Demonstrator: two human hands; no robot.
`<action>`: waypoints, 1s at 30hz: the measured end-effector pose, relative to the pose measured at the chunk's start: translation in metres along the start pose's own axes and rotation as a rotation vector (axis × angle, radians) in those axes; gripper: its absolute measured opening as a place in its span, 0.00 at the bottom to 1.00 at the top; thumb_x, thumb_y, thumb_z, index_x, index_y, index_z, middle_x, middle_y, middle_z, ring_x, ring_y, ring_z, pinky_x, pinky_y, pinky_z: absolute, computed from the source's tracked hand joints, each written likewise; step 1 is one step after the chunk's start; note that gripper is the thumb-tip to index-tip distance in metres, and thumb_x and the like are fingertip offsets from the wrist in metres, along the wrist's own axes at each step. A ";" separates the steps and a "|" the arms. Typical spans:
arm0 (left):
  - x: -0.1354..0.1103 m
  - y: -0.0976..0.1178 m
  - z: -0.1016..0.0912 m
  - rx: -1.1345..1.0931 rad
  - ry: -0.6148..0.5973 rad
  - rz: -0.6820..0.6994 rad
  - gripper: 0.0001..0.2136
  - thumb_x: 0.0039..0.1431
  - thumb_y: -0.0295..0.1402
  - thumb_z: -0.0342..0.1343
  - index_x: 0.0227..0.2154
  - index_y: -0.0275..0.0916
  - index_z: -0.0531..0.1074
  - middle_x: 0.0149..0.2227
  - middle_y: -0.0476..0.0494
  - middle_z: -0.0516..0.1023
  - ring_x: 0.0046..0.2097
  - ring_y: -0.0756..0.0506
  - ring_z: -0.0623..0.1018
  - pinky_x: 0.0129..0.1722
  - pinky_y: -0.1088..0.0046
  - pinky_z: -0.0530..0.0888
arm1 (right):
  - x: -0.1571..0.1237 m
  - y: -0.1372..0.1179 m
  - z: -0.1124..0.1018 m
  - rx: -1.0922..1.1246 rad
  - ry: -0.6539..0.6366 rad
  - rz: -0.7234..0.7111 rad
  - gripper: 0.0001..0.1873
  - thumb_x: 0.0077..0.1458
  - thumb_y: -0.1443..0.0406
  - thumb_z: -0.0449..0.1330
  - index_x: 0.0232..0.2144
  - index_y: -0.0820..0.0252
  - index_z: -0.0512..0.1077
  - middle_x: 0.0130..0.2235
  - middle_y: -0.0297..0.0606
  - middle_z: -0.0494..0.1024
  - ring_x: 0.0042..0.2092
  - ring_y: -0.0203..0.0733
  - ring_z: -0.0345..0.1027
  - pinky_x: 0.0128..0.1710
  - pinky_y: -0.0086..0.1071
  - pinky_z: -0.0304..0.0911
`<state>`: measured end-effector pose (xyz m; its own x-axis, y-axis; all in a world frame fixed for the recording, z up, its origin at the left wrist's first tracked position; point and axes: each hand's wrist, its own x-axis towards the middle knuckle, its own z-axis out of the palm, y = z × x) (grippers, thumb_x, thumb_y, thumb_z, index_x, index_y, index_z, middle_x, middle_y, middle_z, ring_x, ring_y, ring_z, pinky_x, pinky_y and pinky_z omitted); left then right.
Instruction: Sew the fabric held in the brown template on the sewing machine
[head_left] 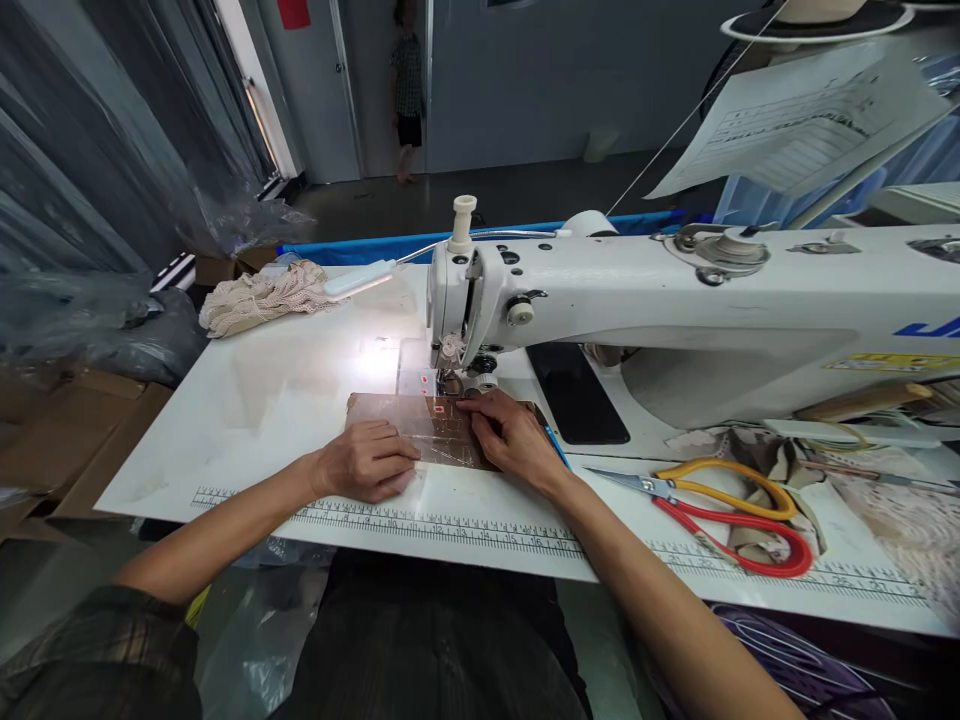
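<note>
A brown, glossy flat piece (427, 425) lies on the white sewing table (285, 400) just in front of the needle of a white sewing machine (675, 300). My left hand (367, 462) rests flat on the piece's near left corner, fingers stretched out and together. My right hand (510, 435) presses on the piece's right side, fingertips curled down close to the presser foot (454, 380). Neither hand lifts the piece; both hold it against the table.
Scissors with yellow and red handles (720, 505) lie to the right of my right hand. A bundle of cream cord (259, 297) sits at the table's far left. A ruler scale (450, 525) runs along the front edge. A person stands far back by a door (407, 90).
</note>
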<state>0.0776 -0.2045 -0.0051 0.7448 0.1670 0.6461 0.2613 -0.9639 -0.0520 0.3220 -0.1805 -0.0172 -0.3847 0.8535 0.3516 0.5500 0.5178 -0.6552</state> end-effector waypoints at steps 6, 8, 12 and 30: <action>0.001 0.000 -0.001 -0.008 -0.031 -0.019 0.05 0.57 0.24 0.54 0.26 0.36 0.71 0.30 0.43 0.81 0.28 0.48 0.76 0.28 0.71 0.74 | -0.005 -0.008 -0.001 -0.068 -0.236 -0.262 0.19 0.57 0.70 0.52 0.46 0.51 0.77 0.43 0.42 0.72 0.46 0.43 0.68 0.48 0.40 0.66; 0.001 0.000 -0.001 -0.010 -0.036 -0.023 0.05 0.57 0.24 0.53 0.27 0.36 0.71 0.30 0.44 0.81 0.28 0.49 0.75 0.28 0.71 0.73 | -0.005 -0.009 -0.001 -0.124 -0.262 -0.306 0.19 0.57 0.70 0.53 0.45 0.50 0.77 0.43 0.43 0.71 0.47 0.44 0.66 0.49 0.42 0.65; -0.003 0.000 0.000 -0.042 -0.062 -0.049 0.03 0.55 0.28 0.54 0.28 0.35 0.72 0.31 0.42 0.80 0.28 0.47 0.75 0.28 0.69 0.72 | -0.006 -0.010 0.001 -0.179 -0.249 -0.328 0.18 0.57 0.70 0.54 0.45 0.50 0.77 0.44 0.44 0.70 0.47 0.45 0.65 0.48 0.43 0.65; 0.007 -0.018 -0.027 -0.325 -0.233 -0.177 0.05 0.59 0.27 0.55 0.34 0.34 0.76 0.37 0.40 0.81 0.35 0.47 0.78 0.34 0.68 0.75 | -0.005 -0.006 -0.001 -0.063 -0.196 -0.191 0.23 0.59 0.71 0.48 0.52 0.52 0.72 0.45 0.43 0.69 0.47 0.43 0.69 0.47 0.42 0.70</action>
<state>0.0617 -0.1911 0.0208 0.8344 0.3418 0.4325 0.2181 -0.9252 0.3104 0.3217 -0.1875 -0.0144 -0.6182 0.7157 0.3249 0.4966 0.6761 -0.5443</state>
